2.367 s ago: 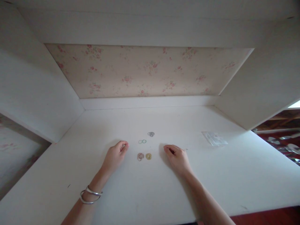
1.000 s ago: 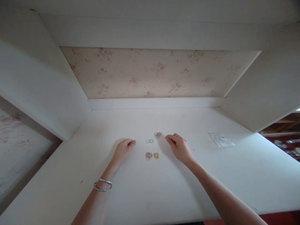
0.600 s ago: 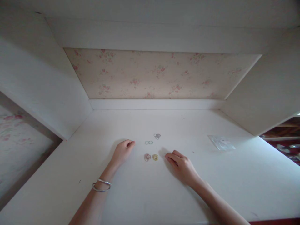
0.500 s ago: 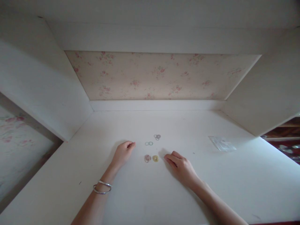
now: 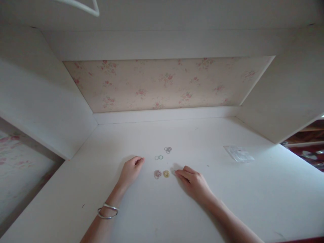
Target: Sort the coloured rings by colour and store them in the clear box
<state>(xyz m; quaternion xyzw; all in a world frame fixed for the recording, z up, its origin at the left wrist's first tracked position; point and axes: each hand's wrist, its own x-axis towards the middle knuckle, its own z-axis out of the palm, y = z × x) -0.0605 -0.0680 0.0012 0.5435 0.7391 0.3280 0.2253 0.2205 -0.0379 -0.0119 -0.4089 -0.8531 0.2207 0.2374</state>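
Observation:
My left hand rests on the white tabletop with its fingers curled closed; whatever may be in them is hidden. To its right lie two pale green rubber bands side by side. Behind these is a small cluster of grey bands. Nearer to me sit a pink bunch of bands and a yellow bunch, close together. My right hand is closed in a pinch just right of the yellow bunch. At its fingertips a small pale rubber band shows, partly covered.
A clear plastic bag lies on the tabletop at the right. White side panels and a low back edge enclose the table, with flowered wallpaper behind. A tiny dark scrap lies at the left.
The camera view has tilted slightly. My right hand has shifted a little toward the yellow bunch, and a pale band now shows at its fingertips. My left hand stays closed in much the same place.

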